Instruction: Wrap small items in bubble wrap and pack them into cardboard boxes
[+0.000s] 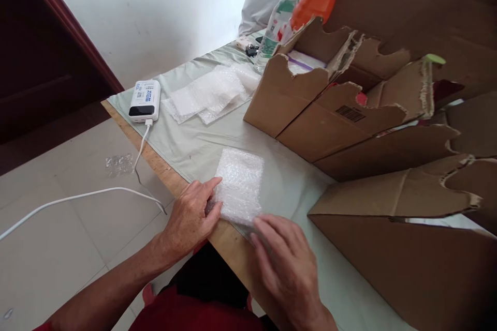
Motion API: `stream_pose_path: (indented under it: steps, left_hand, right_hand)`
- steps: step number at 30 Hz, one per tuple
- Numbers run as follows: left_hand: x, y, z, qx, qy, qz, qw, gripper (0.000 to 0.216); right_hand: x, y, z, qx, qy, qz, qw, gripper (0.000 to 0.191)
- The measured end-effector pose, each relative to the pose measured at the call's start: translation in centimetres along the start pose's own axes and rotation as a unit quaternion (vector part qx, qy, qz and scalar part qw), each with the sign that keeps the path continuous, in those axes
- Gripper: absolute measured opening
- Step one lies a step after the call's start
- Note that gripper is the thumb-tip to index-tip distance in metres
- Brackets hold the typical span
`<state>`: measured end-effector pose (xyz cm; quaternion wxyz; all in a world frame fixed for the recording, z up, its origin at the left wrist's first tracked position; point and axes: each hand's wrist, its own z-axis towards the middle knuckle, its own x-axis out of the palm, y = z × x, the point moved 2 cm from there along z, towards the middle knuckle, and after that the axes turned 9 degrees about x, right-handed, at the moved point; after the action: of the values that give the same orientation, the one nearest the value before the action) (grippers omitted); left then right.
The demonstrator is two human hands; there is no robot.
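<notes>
A small bubble-wrap bag (240, 183) lies flat on the pale green cloth near the table's front edge (182, 182). My left hand (192, 214) rests at the bag's left side, fingers together and curled, pinching its edge with the index finger along it. At the bag's near corner, my right hand (285, 264) presses its fingertips down on the wrap, the fingers bent and close together. What the bag holds, if anything, is hidden.
Torn cardboard boxes (349, 114) crowd the right half of the table. More bubble-wrap bags (209, 94) lie behind, next to a white power bank (145, 100) with a cable (77, 197) trailing off the edge. A water bottle (277, 23) stands at the back. A person in white sits beyond.
</notes>
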<state>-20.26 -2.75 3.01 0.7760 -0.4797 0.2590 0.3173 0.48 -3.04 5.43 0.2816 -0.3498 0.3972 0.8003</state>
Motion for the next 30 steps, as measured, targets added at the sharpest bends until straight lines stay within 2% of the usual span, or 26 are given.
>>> stream_pose_path:
  steps: [3,7,10,14,17,18,20,22,24,28,30]
  left_hand:
    - [0.1,0.3,0.1,0.005,0.009,0.013,1.0,0.04]
    - [-0.1,0.4,0.2,0.016,0.01,0.013,1.0,0.037]
    - [-0.8,-0.1,0.1,0.053,-0.009,-0.014,0.998,0.039]
    - [-1.3,-0.9,-0.3,0.12,0.032,-0.07,0.99,0.045]
    - [-1.1,-0.8,-0.2,0.107,0.066,-0.122,0.985,0.037]
    - [-1.0,-0.7,-0.1,0.093,0.066,-0.134,0.984,0.034]
    - [-0.8,-0.4,0.4,0.062,0.061,-0.144,0.986,0.029]
    - [-0.7,-0.3,1.0,0.031,0.058,-0.142,0.988,0.03]
    - [-0.5,-0.2,1.5,0.008,0.061,-0.14,0.988,0.031]
    - [0.2,0.0,2.0,0.003,0.058,-0.109,0.992,0.034]
    - [0.3,0.1,1.9,0.009,0.027,-0.085,0.996,0.035]
  right_hand:
    - [0.9,0.1,0.6,-0.052,0.078,-0.042,0.995,0.031]
    - [2.0,-0.6,1.9,-0.054,0.096,-0.071,0.991,0.028]
    - [1.7,-1.0,2.8,-0.052,0.111,-0.049,0.991,0.026]
    - [0.4,-1.2,3.2,-0.012,0.18,0.019,0.983,0.026]
    - [-0.2,-1.6,3.0,0.039,0.232,0.061,0.97,0.027]
    - [-0.4,-1.8,2.9,0.052,0.228,0.066,0.97,0.027]
    - [-0.6,-2.0,2.7,0.057,0.177,0.051,0.981,0.026]
    - [-0.9,-1.9,2.5,0.024,0.1,0.01,0.995,0.026]
    - [-0.8,-1.6,2.3,-0.025,0.061,-0.033,0.997,0.026]
    - [0.6,-1.1,2.5,-0.074,0.096,-0.077,0.99,0.033]
    - [1.4,-1.3,3.0,-0.072,0.107,-0.084,0.988,0.033]
